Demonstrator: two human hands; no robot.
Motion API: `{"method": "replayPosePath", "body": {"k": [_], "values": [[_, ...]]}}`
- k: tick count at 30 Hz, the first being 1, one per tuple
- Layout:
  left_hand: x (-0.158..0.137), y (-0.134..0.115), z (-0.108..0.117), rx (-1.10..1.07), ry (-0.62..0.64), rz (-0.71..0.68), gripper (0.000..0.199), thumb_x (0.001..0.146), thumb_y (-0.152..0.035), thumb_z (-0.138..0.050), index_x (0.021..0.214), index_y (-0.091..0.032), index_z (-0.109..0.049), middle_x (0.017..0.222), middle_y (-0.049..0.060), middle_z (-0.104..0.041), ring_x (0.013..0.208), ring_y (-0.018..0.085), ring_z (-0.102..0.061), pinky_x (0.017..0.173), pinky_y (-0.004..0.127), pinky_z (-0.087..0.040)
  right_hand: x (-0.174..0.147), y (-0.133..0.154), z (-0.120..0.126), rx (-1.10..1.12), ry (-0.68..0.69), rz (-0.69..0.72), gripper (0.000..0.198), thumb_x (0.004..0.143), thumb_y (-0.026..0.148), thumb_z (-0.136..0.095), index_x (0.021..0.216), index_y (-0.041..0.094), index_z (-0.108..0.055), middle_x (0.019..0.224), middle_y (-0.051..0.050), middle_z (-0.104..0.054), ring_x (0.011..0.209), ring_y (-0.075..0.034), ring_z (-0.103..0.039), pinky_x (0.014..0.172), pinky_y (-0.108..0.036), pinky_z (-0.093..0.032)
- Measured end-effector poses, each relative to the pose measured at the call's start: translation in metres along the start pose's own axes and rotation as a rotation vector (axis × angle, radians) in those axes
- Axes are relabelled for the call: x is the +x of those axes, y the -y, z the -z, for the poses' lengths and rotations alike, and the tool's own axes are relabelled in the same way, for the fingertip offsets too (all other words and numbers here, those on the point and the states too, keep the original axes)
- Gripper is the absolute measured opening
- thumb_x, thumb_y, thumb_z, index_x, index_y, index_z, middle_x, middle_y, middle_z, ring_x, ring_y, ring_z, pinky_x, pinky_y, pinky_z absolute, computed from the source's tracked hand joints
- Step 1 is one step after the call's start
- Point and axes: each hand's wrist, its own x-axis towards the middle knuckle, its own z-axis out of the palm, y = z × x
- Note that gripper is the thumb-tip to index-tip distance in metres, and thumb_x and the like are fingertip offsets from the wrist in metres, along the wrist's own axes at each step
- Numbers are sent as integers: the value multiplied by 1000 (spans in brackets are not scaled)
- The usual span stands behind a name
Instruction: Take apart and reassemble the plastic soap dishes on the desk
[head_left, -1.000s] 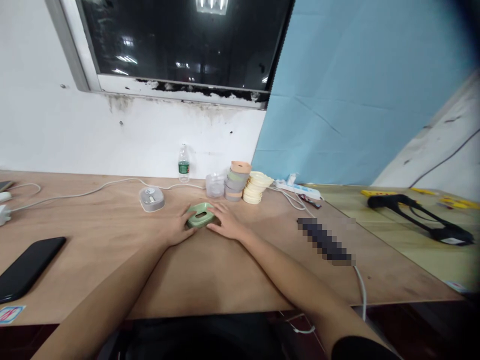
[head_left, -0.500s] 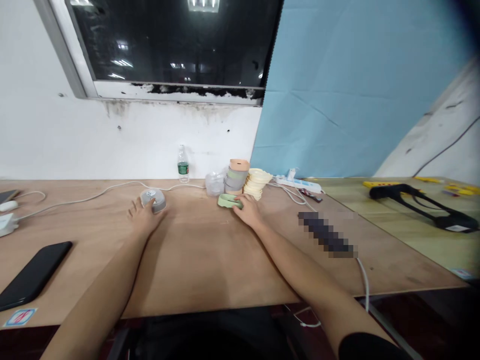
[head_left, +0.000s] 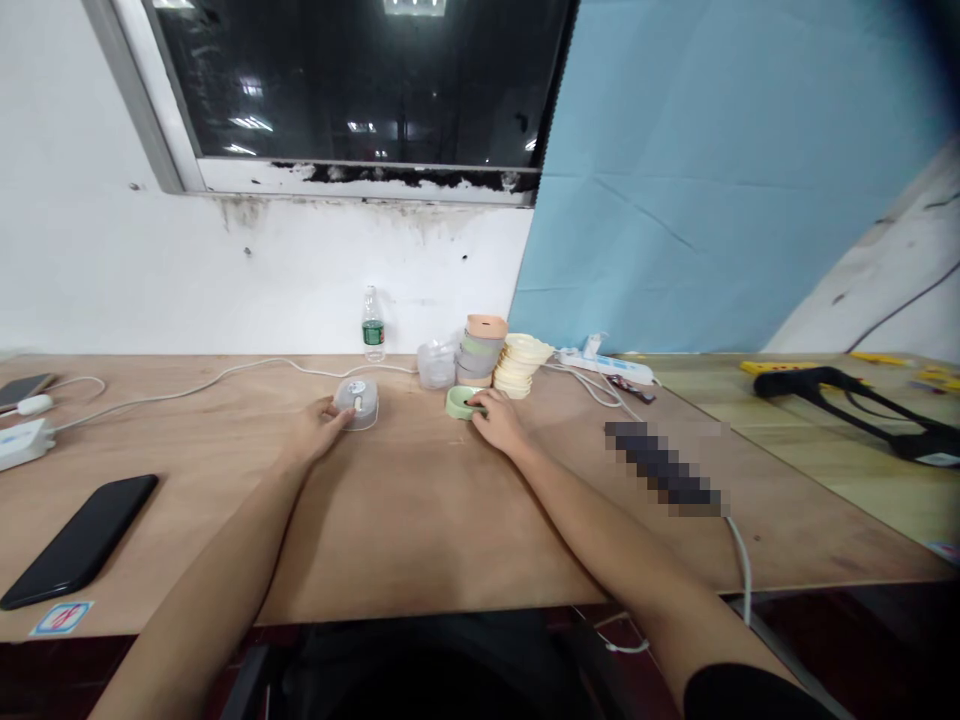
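Observation:
My left hand point(head_left: 321, 428) lies against the left side of a translucent round container point(head_left: 359, 404) with a pale top. Its thumb touches the container's edge, and the fingers are half bent and apart. My right hand point(head_left: 498, 418) grips the right side of a shallow green round dish point(head_left: 457, 404), fingers over its rim and into its opening. Just behind the dish stands a stack of peach, grey and green cup-like pieces point(head_left: 481, 350). A stack of cream-coloured cups point(head_left: 517, 365) is to its right, and clear plastic cups point(head_left: 436, 364) are to its left.
A water bottle point(head_left: 373, 327) stands by the wall. A black phone point(head_left: 79, 540) lies at the left. White cable point(head_left: 225, 372) crosses the back of the wooden table point(head_left: 390, 540). At the right are a power strip point(head_left: 607, 366), a pixelated dark object point(head_left: 664, 465) and a black frame point(head_left: 855, 410).
The translucent container has moved right, with my left hand following and its fingers less spread. The green dish now sits flatter under my right hand. The whole view has shifted slightly.

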Motion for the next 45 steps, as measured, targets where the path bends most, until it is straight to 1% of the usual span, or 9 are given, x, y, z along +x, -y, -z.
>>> {"method": "replayPosePath", "body": {"k": [2,4,7,14,19,25,32,39,45], "values": [[-6,-11,-4,30,-75,0,49,79,-62,-54,93,-17,-69,129,13,-56,123,31,-50,106,42,-37,0,0,-1,11,-1,6,23,76,15,-54,93,20,-69,96,-7,-65,97,-24,-53,89,-38,-42],[-9,-19,-11,59,-103,-34,57,78,-60,-57,116,-17,-62,140,16,-44,129,32,-44,108,44,-35,0,0,-2,19,4,12,21,78,17,-54,92,20,-68,96,-7,-64,97,-24,-54,89,-39,-42],[-10,-23,-24,112,-11,-68,70,74,-60,-63,131,-21,-52,148,16,-31,132,35,-39,108,48,-33,0,1,-3,26,13,26,18,80,20,-56,93,20,-68,96,-8,-64,96,-24,-53,88,-40,-42],[-8,-19,-29,-107,107,-271,51,73,-59,-65,103,-19,-64,128,11,-55,121,26,-52,104,38,-41,-1,18,5,29,25,131,21,85,29,-57,101,19,-66,100,-9,-64,100,-25,-54,91,-41,-42],[-21,-32,-27,-71,240,-300,82,64,-60,-72,130,-18,-48,132,12,-54,120,30,-53,102,43,-43,-2,55,13,46,166,265,43,83,45,-61,119,22,-59,118,-11,-61,111,-28,-51,98,-46,-39],[-24,-37,-31,-170,292,-239,75,71,-60,-66,131,-18,-50,131,12,-57,118,30,-55,100,44,-44,-3,71,10,57,257,357,50,82,47,-62,124,22,-56,119,-11,-61,116,-28,-50,100,-45,-38],[-26,-39,-39,-457,292,-179,59,82,-56,-56,125,-15,-56,127,12,-60,115,27,-57,101,44,-44,-5,63,7,55,188,230,43,82,51,-62,112,21,-60,105,-11,-64,102,-28,-56,92,-44,-41],[-32,-48,-34,-368,261,-353,56,85,-55,-52,127,-18,-55,129,10,-59,119,27,-54,104,43,-40,-7,68,6,131,9,119,49,86,46,-58,127,20,-52,102,-10,-67,98,-27,-59,92,-42,-42],[-37,-60,-32,-185,370,-473,65,84,-58,-49,137,-20,-47,135,10,-55,121,31,-51,105,47,-37,-8,70,10,178,-65,20,29,94,38,-41,99,22,-65,90,-7,-68,87,-23,-61,82,-36,-45]]}}
